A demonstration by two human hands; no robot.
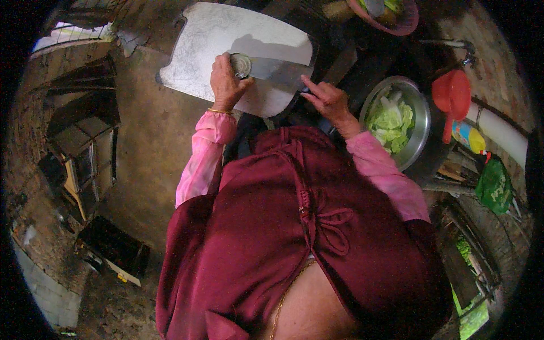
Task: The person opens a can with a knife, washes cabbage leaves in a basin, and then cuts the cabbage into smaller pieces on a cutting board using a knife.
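Note:
A pale, scratched cutting board (195,51) lies before me. My left hand (227,83) holds a small round metal tin (241,66) against it, fingers over the far left side and thumb at the near edge. A broad grey blade, apparently a cleaver's (278,70), lies flat over the board, its left end beside the tin. By the board's right edge is my right hand (327,100), index finger stretched towards the blade's right end. A small dark part shows between its fingertips; whether the hand grips it is unclear.
At the right stands a metal basin (425,127) with leafy greens (393,119), beside a red plastic dipper (452,95), a yellow bottle (469,136) and a green bag (494,185). A pink basket (410,25) with vegetables and a tap (467,55) are farther off. A dark box (114,246) stands lower left.

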